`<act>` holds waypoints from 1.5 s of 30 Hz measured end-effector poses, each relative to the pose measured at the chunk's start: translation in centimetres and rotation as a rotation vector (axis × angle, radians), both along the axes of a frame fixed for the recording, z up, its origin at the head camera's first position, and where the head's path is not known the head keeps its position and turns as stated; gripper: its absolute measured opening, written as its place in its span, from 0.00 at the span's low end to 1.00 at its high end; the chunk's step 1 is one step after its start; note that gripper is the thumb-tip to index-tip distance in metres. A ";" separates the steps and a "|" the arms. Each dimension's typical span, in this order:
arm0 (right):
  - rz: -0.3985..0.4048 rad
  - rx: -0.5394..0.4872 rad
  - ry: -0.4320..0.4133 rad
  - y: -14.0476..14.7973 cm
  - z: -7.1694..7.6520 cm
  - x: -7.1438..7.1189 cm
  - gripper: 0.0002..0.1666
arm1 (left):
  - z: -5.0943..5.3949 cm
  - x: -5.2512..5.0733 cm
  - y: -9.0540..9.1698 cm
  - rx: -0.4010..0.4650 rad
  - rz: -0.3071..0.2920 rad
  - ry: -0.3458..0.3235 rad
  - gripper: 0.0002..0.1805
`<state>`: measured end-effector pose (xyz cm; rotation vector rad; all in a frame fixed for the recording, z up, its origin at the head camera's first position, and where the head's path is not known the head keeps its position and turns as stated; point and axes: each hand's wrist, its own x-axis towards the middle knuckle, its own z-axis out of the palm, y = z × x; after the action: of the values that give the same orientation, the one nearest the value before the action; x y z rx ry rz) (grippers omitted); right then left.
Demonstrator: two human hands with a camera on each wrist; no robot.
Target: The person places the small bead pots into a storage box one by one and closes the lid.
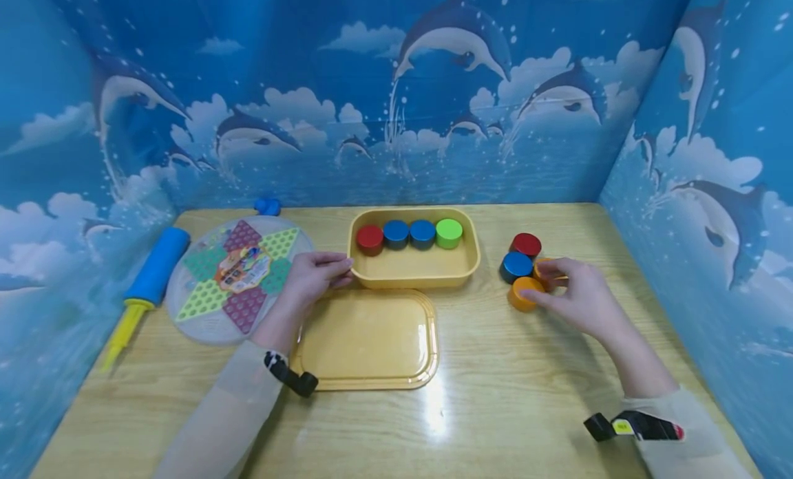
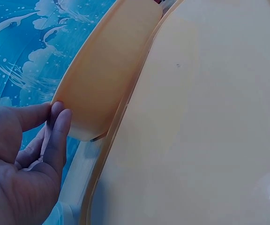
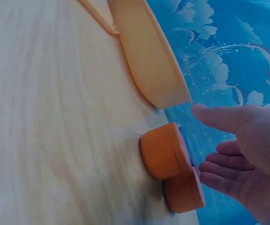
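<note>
Wears pale sleeves (image 1: 219, 407), ending well behind the fingers (image 1: 328, 260)! Sports a black wrist camera (image 1: 291, 376) behind the left fingers (image 2: 57, 140), and behind the right ones (image 3: 224, 180), another (image 1: 650, 425) with a yellow label (image 1: 622, 427), pinkish-red end (image 1: 679, 433)!

Box (image 1: 415, 272) and lid (image 1: 365, 338) are honey-yellow; the cylinders (image 1: 523, 295), 2 red, 3 blue, 2 orange, 1 lime-green. Chinese checkers board (image 1: 241, 272): green, yellow-green and purple star. Blue-and-yellow pump (image 1: 156, 267). Blue backdrop (image 1: 347, 183) with dolphins, white clouds.

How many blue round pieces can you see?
3: one blue piece and another blue piece inside the tray, a third blue piece on the table. The right hand could hide more.
</note>
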<state>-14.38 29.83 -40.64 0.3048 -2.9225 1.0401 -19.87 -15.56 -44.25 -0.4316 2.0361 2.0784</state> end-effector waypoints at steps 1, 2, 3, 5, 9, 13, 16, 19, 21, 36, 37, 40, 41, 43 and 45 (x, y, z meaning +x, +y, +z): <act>-0.012 0.000 -0.003 0.0 -0.2 0.2 0.38 | 0.0 0.0 0.0 -0.002 0.000 -0.002 0.19; -0.023 0.000 -0.005 0.1 -0.3 0.3 0.39 | -0.1 0.0 0.0 -0.004 0.002 -0.004 0.19; -0.032 0.000 -0.008 0.1 -0.5 0.5 0.40 | -0.1 -0.1 0.0 -0.006 0.001 -0.005 0.19; -0.050 0.009 -0.004 0.2 -0.9 0.7 0.41 | -0.1 -0.1 -0.1 -0.007 0.001 -0.006 0.19; -0.092 0.037 -0.015 0.1 -1.8 1.2 0.42 | -0.1 0.0 0.0 -0.012 -0.002 -0.006 0.19; -0.133 0.054 -0.047 -0.2 -2.7 1.4 0.46 | -0.1 -0.1 0.0 -0.019 -0.002 -0.006 0.19; -0.151 0.055 -0.051 -0.4 -3.2 1.4 0.48 | 0.0 0.0 0.0 -0.026 -0.001 -0.009 0.19; -0.151 0.042 -0.043 -0.4 -3.7 1.3 0.48 | 0.1 0.0 0.0 -0.031 -0.001 -0.013 0.19; -0.150 0.033 -0.037 -0.4 -3.9 1.3 0.48 | 0.1 0.0 0.0 -0.033 -0.002 -0.017 0.19; -0.048 -0.027 -0.027 -1.3 -1.1 1.2 0.39 | 0.1 0.0 -0.1 -0.010 -0.006 -0.013 0.18; -0.036 -0.040 -0.024 -1.5 -0.8 1.1 0.38 | 0.1 0.0 -0.1 -0.009 -0.006 -0.013 0.18; -0.004 -0.068 -0.009 -2.2 0.1 0.5 0.36 | 0.1 0.0 0.0 -0.010 -0.008 -0.013 0.18; 0.008 -0.075 -0.002 -2.4 0.4 0.3 0.35 | 0.1 0.0 0.0 -0.010 -0.008 -0.013 0.18; 0.030 -0.087 0.011 -2.9 1.0 -0.2 0.33 | 0.1 0.0 -0.1 -0.012 -0.008 -0.014 0.18; 0.046 -0.088 0.019 -3.5 1.5 -0.6 0.34 | 0.1 0.0 -0.1 -0.015 -0.009 -0.015 0.18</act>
<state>-14.97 26.36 -39.10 0.3789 -2.8557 1.1611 -19.88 -15.65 -44.15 -0.4393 2.0427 2.0496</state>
